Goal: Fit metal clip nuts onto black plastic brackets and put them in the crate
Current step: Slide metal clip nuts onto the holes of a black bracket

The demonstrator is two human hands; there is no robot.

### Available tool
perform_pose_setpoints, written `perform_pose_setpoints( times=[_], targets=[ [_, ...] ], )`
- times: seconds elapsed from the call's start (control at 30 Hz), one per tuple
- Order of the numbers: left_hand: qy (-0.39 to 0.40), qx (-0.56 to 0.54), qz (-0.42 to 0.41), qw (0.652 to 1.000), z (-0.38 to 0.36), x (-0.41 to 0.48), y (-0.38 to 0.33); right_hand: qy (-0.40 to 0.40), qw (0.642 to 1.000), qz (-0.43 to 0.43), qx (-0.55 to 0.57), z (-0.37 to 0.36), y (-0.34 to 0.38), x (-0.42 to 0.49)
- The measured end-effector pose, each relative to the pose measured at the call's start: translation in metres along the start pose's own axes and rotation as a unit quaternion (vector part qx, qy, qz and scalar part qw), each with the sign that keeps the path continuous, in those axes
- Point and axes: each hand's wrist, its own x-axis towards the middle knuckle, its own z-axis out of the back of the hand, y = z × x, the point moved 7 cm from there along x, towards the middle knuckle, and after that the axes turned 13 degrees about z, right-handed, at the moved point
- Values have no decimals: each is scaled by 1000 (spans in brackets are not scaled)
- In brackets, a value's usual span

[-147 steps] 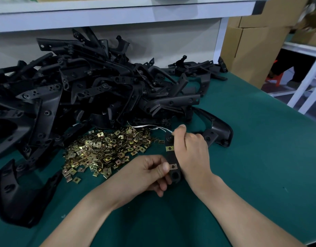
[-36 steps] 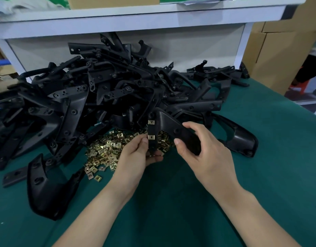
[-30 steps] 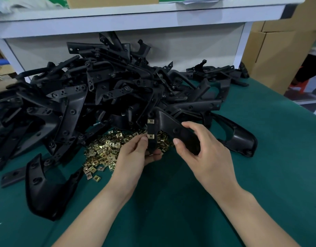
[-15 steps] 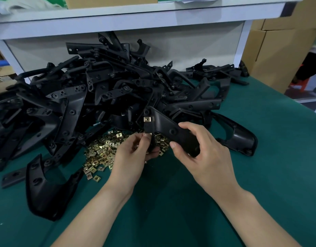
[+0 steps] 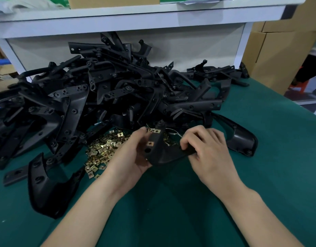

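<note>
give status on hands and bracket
Both hands, left and right, gripping one bracket. Two clip nuts fitted. No crate in view.

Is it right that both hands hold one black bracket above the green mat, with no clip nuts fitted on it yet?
Not quite. The head view shows the left hand and right hand holding the bracket above the green mat, but two clip nuts are already fitted on it.

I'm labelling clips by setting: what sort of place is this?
Probably a factory assembly bench: a big pile of black plastic brackets and loose metal clip nuts on a green mat, with cardboard cartons stacked nearby.
</note>
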Motion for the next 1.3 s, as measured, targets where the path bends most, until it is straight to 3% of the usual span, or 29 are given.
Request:
perform_pose_setpoints(
  times=[0.13,0.3,0.37,0.43,0.53,0.67,0.8,0.9,1.1,1.3],
  targets=[
    [79,84,6,993,-14,-4,7,-3,995,-5,-95,5,-5,1],
    [-16,114,-74,991,-6,-4,-1,73,993,-17,-87,-5,-1,-2],
    [-39,173,-122,976,-6,-10,-10,80,996,-8,-34,-11,9,-2],
    [-24,251,-164,954,-12,-16,-16,38,996,-36,77,-11,14,0],
    [-12,323,-191,927,-21,-19,-15,53,954,-125,267,-21,8,-4],
    [-51,286,-202,935,-19,-18,-8,104,927,-152,327,-31,3,-8],
    [-72,241,-199,947,-16,-14,-1,47,918,-181,351,-29,-6,-6],
    [-46,248,-180,951,-17,-9,4,13,910,-221,352,-31,-15,-11],
    [-58,306,-174,934,-14,-5,5,13,903,-269,336,-39,-21,-17],
    [-90,365,-205,904,-15,-5,4,23,914,-254,315,-40,-20,-16]
  ],
)
